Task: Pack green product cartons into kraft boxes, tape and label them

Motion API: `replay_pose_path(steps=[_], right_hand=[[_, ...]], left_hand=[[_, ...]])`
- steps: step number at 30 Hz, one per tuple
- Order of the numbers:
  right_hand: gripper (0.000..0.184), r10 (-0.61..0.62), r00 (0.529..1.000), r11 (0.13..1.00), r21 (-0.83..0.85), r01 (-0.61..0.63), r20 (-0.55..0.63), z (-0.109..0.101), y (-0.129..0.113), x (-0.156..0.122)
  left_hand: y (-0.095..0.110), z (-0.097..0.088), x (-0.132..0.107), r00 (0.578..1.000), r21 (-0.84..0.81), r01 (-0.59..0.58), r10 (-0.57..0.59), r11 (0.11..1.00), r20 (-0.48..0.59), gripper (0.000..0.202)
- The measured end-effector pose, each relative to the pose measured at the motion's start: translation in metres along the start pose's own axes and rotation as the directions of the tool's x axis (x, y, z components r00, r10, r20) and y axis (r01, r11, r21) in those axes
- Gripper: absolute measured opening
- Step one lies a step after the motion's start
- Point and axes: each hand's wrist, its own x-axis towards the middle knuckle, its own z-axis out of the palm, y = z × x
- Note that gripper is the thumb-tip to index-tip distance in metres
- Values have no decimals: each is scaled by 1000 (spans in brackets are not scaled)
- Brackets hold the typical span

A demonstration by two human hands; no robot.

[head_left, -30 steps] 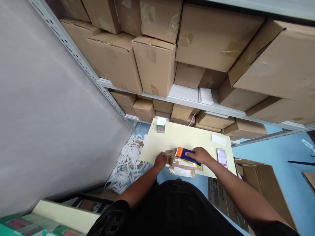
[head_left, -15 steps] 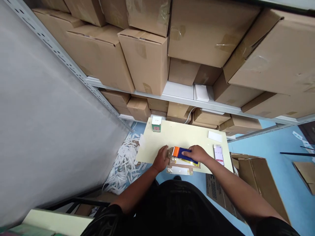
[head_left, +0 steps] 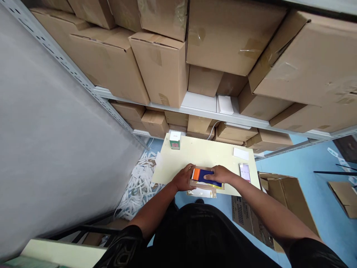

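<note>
On the near edge of the pale yellow table (head_left: pixel 212 152), the right hand (head_left: pixel 220 174) is closed around a blue scraper with an orange end (head_left: pixel 203 175), pressing it flat on a thin brown card packet (head_left: pixel 206 183) that lies between the two hands. The left hand (head_left: pixel 184 178) rests on the packet's left end, fingers bent over it and pinning it down; it presses rather than grips.

The orange end of the scraper sits at the left end of the packet, right beside the left hand. The packet looks flat there, so the smoothing seems well along, though how much of the surface has been covered cannot be told. A clear-wrapped white strip (head_left: pixel 201 192) pokes out from under the packet at the table's near edge (possibly a further piece, too small to tell).

Farther off on the table are a small green and white box (head_left: pixel 174 140) at the far left, a white slip (head_left: pixel 241 153) at the far right and a phone (head_left: pixel 244 172) just right of the right hand. White paper strips (head_left: pixel 139 182) litter the floor to the left.
</note>
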Motion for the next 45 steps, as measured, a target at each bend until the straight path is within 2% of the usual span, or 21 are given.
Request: replay_pose_path(steps=[4,8,10,13,15,17,18,21,25,30,33,36,41,45], right_hand=[[55,-32,999,998,-61,30,-18,5,6,-4],[58,-115,964,991,-90,96,-239,9,14,-8],[54,-181,938,980,-133,147,-295,11,15,-11],[52,-276,928,948,-232,219,-249,14,13,-17],[71,-306,934,926,-285,248,-183,15,11,-21],[95,-301,944,916,-318,245,-139,16,9,-24],[98,-287,949,915,-330,232,-130,16,8,-25],[88,-252,961,902,-388,190,-116,17,5,-27],[85,-264,956,858,-484,174,-124,22,2,-29],[78,-294,939,881,-432,195,-177,27,4,-29],[66,-162,963,936,-342,81,-214,25,0,-24],[66,-32,980,952,-306,-30,-197,22,-8,-18],[70,-70,976,921,-389,-17,-207,18,-12,-18],[64,-99,976,909,-417,9,-195,12,-1,-24]], left_hand=[[-3,3,-1,1000,-20,-11,10,1000,-16,128],[-4,6,0,999,-12,-26,25,1000,-30,127],[-4,7,0,999,-7,-23,23,1000,-34,129],[-4,7,0,999,1,-17,17,1000,-28,127],[-4,7,-1,1000,8,-11,11,1000,-21,125],[-4,7,-2,1000,12,-5,5,1000,-16,126],[-3,7,-2,1000,10,-4,4,1000,-15,127],[-3,7,-2,1000,-2,-8,7,1000,-25,127],[-5,9,-1,1000,3,-19,19,1000,-23,127],[-10,14,-4,998,29,-48,49,998,-41,129],[-13,15,-4,996,67,-75,79,995,-45,131],[-14,14,-4,995,104,-91,93,990,-20,132],[-17,12,-4,990,135,-135,138,982,-11,126],[-15,12,-1,986,158,-166,169,974,-6,123]])
